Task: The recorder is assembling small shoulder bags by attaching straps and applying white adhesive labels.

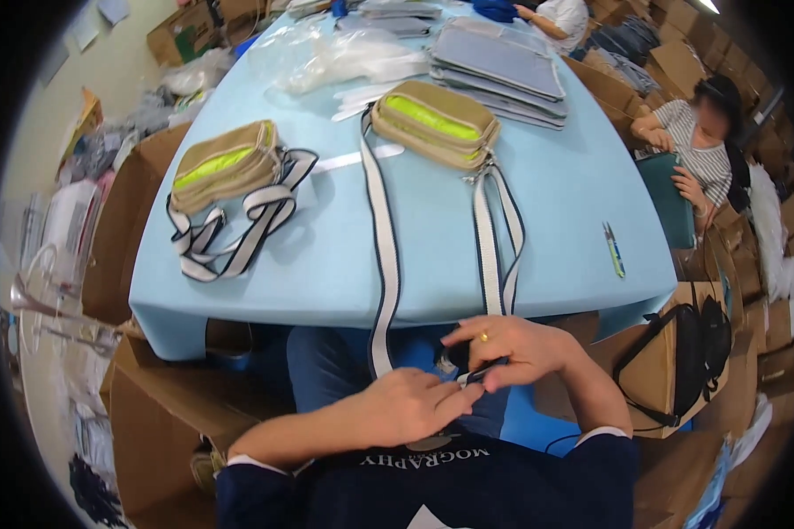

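Observation:
A tan pouch bag (468,150) with a bright green opening lies on the light blue table. Its white strap (382,234) with dark edges runs over the near table edge down to my lap. There my left hand (404,407) is closed on the strap, fingers bent inward. My right hand (519,348), with a ring, pinches the strap close to the left fingertips. A dark buckle-like piece (450,360) shows beside the right fingers, partly hidden. A second tan bag (229,163) rests at the left, its striped strap (265,216) bunched in front of it.
Grey flat pouches (494,62) are stacked at the far right, beside clear plastic bags (335,62). A pen (614,251) lies near the right edge. Cardboard boxes (163,414) flank me. At the right a person (697,150) handles a green item (666,198); another person sits farther back.

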Demonstrator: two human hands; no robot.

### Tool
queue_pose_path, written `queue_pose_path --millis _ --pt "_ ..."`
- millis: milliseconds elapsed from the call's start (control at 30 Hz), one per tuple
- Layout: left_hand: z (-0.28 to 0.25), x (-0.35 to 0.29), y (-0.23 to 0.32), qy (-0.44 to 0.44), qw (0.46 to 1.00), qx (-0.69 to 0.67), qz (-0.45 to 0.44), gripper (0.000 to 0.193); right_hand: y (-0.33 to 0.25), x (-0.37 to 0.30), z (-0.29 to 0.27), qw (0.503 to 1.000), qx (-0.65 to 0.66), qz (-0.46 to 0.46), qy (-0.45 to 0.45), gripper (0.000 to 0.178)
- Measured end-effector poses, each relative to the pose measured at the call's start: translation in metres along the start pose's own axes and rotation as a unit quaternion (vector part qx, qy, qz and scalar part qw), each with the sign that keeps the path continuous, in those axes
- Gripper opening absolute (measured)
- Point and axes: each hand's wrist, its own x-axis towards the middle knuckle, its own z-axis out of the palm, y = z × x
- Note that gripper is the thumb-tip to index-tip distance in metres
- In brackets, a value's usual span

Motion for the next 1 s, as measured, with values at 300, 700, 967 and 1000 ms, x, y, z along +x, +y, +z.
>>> queue_pose_path --millis 300,700,967,1000 --pt "-0.051 -0.042 -0.033 -0.139 0.969 0.05 -0.199 0.014 -0.023 -0.05 -0.033 0.961 -0.13 0.226 0.089 0.013" --pt "-0.041 -0.032 -0.162 -0.01 0.948 0.217 -0.231 0.026 0.03 -0.027 -0.071 0.921 -0.003 0.275 0.275 0.017" --pt "-0.027 -0.004 -0.198 -0.006 0.945 0.19 -0.266 0.026 0.06 0.099 0.025 0.948 -0.258 0.095 0.161 0.02" --pt "-0.029 -0.002 -0.198 -0.02 0.934 0.205 -0.291 0.024 0.064 0.109 0.034 0.935 -0.302 0.138 0.125 0.017"
